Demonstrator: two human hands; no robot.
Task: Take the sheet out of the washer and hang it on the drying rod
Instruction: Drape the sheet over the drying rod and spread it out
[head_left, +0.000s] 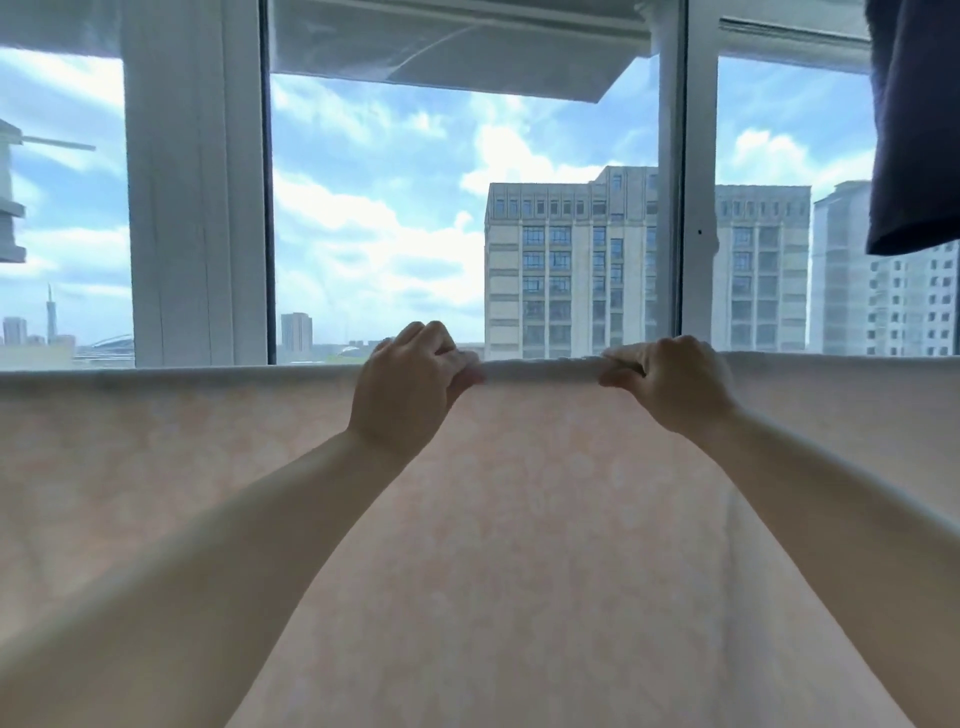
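A pale pink patterned sheet (545, 519) hangs across the whole width of the view, its top fold lying in a straight horizontal line over the drying rod, which the cloth hides. My left hand (410, 384) grips the top fold just left of centre, fingers curled over it. My right hand (670, 384) grips the same fold a short way to the right, thumb and fingers pinching the cloth. Between the two hands the fold is bunched into a thin roll (540, 368). The washer is out of view.
Behind the sheet stands a large window with white frames (197, 182), looking out on sky and tall buildings (571, 260). A dark blue garment (914, 130) hangs at the upper right, close above the sheet's top edge.
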